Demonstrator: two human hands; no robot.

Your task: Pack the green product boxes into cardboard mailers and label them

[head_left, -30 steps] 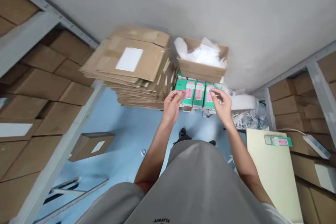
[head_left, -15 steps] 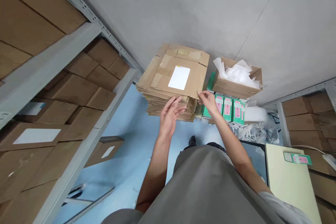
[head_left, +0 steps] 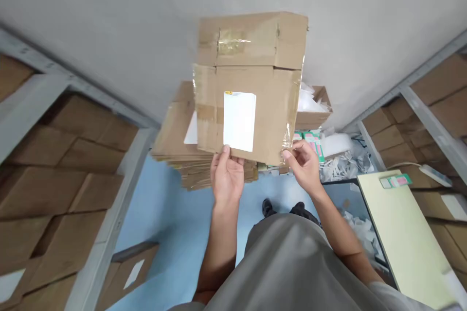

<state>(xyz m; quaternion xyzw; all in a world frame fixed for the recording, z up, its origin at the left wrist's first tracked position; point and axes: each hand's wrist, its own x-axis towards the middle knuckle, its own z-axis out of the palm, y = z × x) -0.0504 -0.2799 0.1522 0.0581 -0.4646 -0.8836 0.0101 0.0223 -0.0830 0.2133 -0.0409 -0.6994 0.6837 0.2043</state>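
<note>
A flattened cardboard box with a white label and shiny tape along its edges is held up in front of me. My left hand grips its lower edge, thumb on top just below the label and fingers underneath. At the lower right corner my right hand pinches the taped edge between thumb and fingers. Behind and below it lies a stack of flattened cardboard boxes, partly hidden by the held one.
Shelves of cardboard boxes stand left, with more boxes at right. An open carton with white wrapping sits by the wall, above green-and-pink packages. A pale tabletop is at lower right; a labelled box rests on the floor.
The top flattened box has been lifted off the stack towards me. My left hand, spread before, has closed on its lower edge; my right hand still holds the corner. The view has shifted.
</note>
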